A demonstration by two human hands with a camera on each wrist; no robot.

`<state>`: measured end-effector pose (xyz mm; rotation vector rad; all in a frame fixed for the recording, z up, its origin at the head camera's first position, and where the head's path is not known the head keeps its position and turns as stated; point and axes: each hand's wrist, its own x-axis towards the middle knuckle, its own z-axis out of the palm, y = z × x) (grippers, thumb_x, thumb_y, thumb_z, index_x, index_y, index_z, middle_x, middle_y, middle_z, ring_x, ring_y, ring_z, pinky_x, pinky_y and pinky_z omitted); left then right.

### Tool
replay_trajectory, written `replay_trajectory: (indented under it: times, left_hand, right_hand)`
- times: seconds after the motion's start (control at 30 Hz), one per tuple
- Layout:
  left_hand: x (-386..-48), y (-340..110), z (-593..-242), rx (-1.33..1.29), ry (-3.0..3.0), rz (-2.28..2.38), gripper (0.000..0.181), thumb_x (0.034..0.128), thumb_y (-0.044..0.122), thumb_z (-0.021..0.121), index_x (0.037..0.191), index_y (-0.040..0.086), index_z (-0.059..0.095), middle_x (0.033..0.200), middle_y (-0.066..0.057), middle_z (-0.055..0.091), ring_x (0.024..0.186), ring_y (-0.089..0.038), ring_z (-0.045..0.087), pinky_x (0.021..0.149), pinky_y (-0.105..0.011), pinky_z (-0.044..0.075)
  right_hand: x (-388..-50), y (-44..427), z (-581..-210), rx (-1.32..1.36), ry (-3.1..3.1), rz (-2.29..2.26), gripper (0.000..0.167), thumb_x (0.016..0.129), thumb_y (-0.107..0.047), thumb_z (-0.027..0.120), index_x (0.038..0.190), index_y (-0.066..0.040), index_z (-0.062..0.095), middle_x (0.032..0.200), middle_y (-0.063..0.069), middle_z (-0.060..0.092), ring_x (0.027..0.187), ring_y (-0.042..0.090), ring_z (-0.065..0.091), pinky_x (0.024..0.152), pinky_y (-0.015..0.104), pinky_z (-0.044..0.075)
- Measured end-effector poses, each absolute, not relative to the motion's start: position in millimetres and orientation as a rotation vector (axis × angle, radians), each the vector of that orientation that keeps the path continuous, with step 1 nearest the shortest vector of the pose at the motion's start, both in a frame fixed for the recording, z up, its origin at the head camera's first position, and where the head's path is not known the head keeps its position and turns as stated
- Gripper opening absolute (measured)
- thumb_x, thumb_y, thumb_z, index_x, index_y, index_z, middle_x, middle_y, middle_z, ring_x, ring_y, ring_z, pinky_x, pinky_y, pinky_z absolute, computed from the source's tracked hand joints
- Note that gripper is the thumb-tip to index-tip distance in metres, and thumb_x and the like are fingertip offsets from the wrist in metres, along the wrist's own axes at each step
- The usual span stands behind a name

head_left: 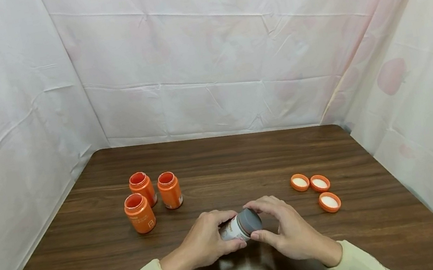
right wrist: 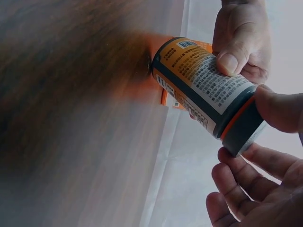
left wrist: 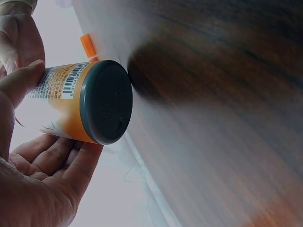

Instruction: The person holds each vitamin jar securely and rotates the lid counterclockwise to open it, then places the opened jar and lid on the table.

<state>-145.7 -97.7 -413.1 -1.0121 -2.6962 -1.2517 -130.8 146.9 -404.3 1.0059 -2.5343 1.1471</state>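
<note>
Between the two hands, a grey-capped bottle (head_left: 232, 230) with a white and orange label is held tilted low over the table. My left hand (head_left: 206, 241) grips its body, thumb on one side and fingers on the other. Thumb and fingers of my right hand (head_left: 288, 230) pinch the grey cap (head_left: 250, 220). An orange ring (right wrist: 239, 117) shows between cap and body in the right wrist view. The bottle's dark base (left wrist: 108, 101) faces the left wrist camera, its lower edge at or just above the tabletop.
Three uncapped orange bottles (head_left: 140, 213) stand on the left of the dark wooden table (head_left: 230, 166). Three orange lids (head_left: 329, 202) lie at the right, their white insides facing up. Pale sheets (head_left: 202, 51) hang around the table's back and sides.
</note>
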Motion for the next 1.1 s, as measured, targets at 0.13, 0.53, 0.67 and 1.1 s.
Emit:
replay_trajectory:
  times: [0.13, 0.53, 0.67, 1.1]
  left_hand:
    - [-145.4, -97.7, -412.5, -1.012, -2.703, -1.265, 0.036, 0.0781, 0.027, 0.091, 0.109, 0.025, 0.073, 0.093, 0.015, 0.066, 0.082, -0.003, 0.06, 0.073, -0.023, 0.05]
    - [-144.7, -97.8, -412.7, -1.012, -2.698, -1.251, 0.039, 0.0778, 0.027, 0.091, 0.113, 0.024, 0.074, 0.096, 0.014, 0.068, 0.083, -0.003, 0.061, 0.074, -0.024, 0.052]
    - [-143.8, -98.7, -413.2, -1.006, -2.7, -1.249, 0.039, 0.0772, 0.027, 0.091, 0.111, 0.023, 0.074, 0.094, 0.014, 0.068, 0.082, -0.003, 0.06, 0.073, -0.024, 0.051]
    - [-144.9, -98.1, -413.8, -0.997, -2.689, -1.263, 0.036, 0.077, 0.026, 0.092, 0.109, 0.025, 0.074, 0.092, 0.015, 0.067, 0.081, -0.003, 0.06, 0.071, -0.023, 0.05]
  right_hand:
    - [-131.0, 148.5, -401.9, 1.063, -2.518, 1.116, 0.059, 0.085, -0.021, 0.085, 0.138, -0.024, 0.059, 0.129, -0.013, 0.062, 0.114, 0.011, 0.057, 0.093, 0.038, 0.05]
    - [-131.6, 149.7, -394.3, 1.199, -2.471, 1.136, 0.075, 0.078, 0.002, 0.084, 0.142, -0.026, 0.056, 0.138, -0.003, 0.058, 0.124, 0.017, 0.052, 0.101, 0.038, 0.047]
    - [-131.3, 150.2, -395.2, 1.185, -2.464, 1.115, 0.076, 0.079, -0.007, 0.088, 0.145, -0.025, 0.054, 0.139, -0.003, 0.057, 0.124, 0.019, 0.052, 0.099, 0.038, 0.049]
    - [-129.9, 146.2, -398.6, 0.875, -2.569, 1.042, 0.049, 0.083, -0.051, 0.083, 0.122, -0.027, 0.066, 0.098, -0.015, 0.062, 0.092, 0.012, 0.057, 0.081, 0.036, 0.049]
